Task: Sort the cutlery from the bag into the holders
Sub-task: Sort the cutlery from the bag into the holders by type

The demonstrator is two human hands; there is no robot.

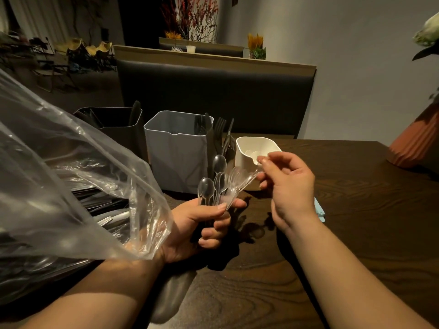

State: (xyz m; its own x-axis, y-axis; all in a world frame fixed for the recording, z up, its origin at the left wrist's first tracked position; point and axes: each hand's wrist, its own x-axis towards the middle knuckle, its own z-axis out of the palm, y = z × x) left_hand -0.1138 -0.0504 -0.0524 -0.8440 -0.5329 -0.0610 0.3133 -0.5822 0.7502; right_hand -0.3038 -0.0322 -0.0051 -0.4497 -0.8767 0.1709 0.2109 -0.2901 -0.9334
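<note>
Only the head view here, so that's all I'm going off. My left hand (202, 230) is clenched around a bunch of clear plastic cutlery (219, 184) — the handles sit down inside the fist, thumb pressed across the front of them, and the heads fan out above the knuckles. I can make out at least three clear spoons, plus some clear forks splaying off to the right. There's something dark in that fist too, can't tell what.

My right hand (286, 186) is up just right of the fan, thumb and forefinger pinched on the tip of one of the clear forks (244, 178), the other fingers curled loose. So that fork is touching both hands at once: stem in the left fist, far end in the right fingertips.

The clear plastic bag (71, 176) drapes over my left forearm and fills the left side, with more cutlery heaped inside it. Behind the hands on the dark wood table (356, 210) stand three holders in a row — a black holder (114, 124) on the left with dark pieces in it, a grey holder (178, 148) in the middle with black forks and knives at its right side, and a small white holder (254, 148) right behind my right fingertips, with something pale at the bottom.
</note>
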